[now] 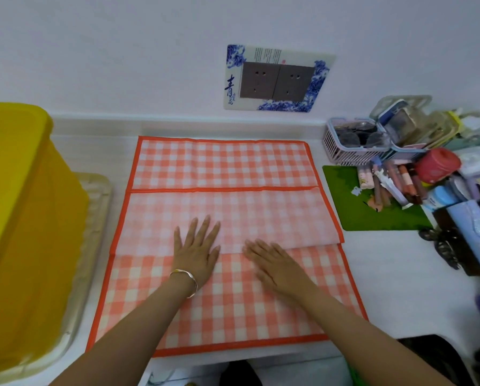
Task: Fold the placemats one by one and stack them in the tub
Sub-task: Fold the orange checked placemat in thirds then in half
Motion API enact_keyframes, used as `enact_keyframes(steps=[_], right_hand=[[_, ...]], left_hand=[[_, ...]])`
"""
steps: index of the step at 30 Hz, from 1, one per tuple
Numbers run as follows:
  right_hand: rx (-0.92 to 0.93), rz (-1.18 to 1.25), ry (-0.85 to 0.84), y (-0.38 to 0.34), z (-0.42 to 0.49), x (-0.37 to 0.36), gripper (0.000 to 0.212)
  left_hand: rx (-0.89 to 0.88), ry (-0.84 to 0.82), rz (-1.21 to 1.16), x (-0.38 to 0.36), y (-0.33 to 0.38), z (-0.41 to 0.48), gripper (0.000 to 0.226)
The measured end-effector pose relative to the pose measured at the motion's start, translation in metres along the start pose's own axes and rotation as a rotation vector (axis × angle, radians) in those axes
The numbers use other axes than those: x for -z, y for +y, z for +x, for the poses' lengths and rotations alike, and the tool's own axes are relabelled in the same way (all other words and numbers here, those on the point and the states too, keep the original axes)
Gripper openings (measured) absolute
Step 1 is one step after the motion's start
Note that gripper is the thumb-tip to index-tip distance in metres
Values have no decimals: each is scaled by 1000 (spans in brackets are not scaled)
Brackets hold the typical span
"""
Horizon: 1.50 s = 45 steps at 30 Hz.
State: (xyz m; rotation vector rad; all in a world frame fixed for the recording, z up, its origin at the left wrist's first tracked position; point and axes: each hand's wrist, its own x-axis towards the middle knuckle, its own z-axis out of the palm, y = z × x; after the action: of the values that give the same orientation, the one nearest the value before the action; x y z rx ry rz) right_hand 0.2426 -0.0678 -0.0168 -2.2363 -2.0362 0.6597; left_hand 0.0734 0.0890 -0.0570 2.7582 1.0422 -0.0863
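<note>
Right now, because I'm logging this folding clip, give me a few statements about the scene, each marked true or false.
1. The left hand and right hand both lie flat on the checked placemat. True.
2. The yellow tub stands right of the placemat. False: it stands to its left.
3. A bangle circles the left wrist. True.
4. The placemat is already in the tub. False: it lies on the table, partly folded.

White counter [394, 263] under placemat [224, 162], tray [98, 213], green mat [343, 193]
</note>
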Motion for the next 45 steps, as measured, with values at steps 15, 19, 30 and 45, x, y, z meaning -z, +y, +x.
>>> enact_keyframes(steps=[15,19,30,45], right_hand=[[-420,-17,186,79,-75,6,69],[-304,97,212,28,-34,9,52],[-313,41,210,-26,56,-16,51],[-267,81,166,-16,52,-12,54]], left_hand=[[10,-48,-1,6,2,-1,80],[21,-62,-9,7,1,-1,82],[44,-62,-50,13,-4,-6,76],[236,-51,-97,26,-85,-38,69]])
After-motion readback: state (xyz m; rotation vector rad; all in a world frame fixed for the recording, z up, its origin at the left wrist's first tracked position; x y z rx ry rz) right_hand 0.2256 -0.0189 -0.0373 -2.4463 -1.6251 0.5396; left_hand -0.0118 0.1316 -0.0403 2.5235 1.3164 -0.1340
